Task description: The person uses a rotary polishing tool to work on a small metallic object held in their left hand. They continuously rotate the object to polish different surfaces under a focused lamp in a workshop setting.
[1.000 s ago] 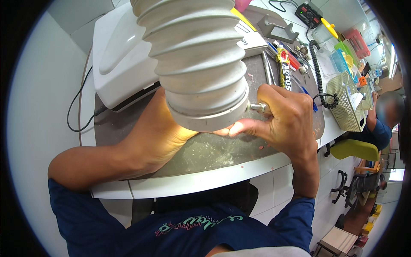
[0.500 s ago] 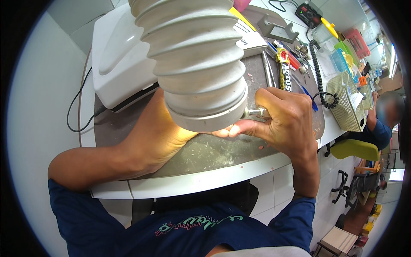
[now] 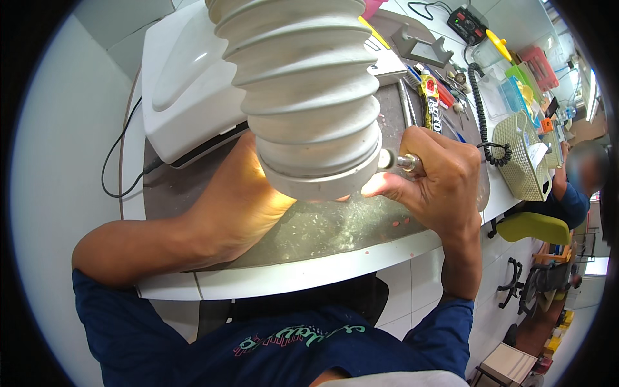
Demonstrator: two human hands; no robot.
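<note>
My right hand (image 3: 445, 177) is closed round a rotary handpiece (image 3: 407, 162), whose metal nose and pale round tip point left, beside the rim of the white corrugated hose (image 3: 309, 109). Its thumb is stretched out under the tip. A black coiled cord (image 3: 479, 106) runs down to this hand. My left hand (image 3: 248, 200) reaches under the hose mouth, where bright light falls on it. Its fingers are almost wholly hidden, except for a bit of fingertip below the rim; whether it holds anything cannot be seen.
A white box-shaped machine (image 3: 193, 84) stands at the left. Tools and a yellow tube (image 3: 430, 100) lie behind my right hand. A grey stand (image 3: 422, 48), a black control box (image 3: 467, 24) and a cream basket (image 3: 519, 158) stand farther off. Another person (image 3: 574, 187) sits at the far right.
My right hand has drawn a little to the right, parting its thumb from the left fingertips. More of the handpiece's tip shows. The hose appears slightly farther right; my left arm stays nearly still.
</note>
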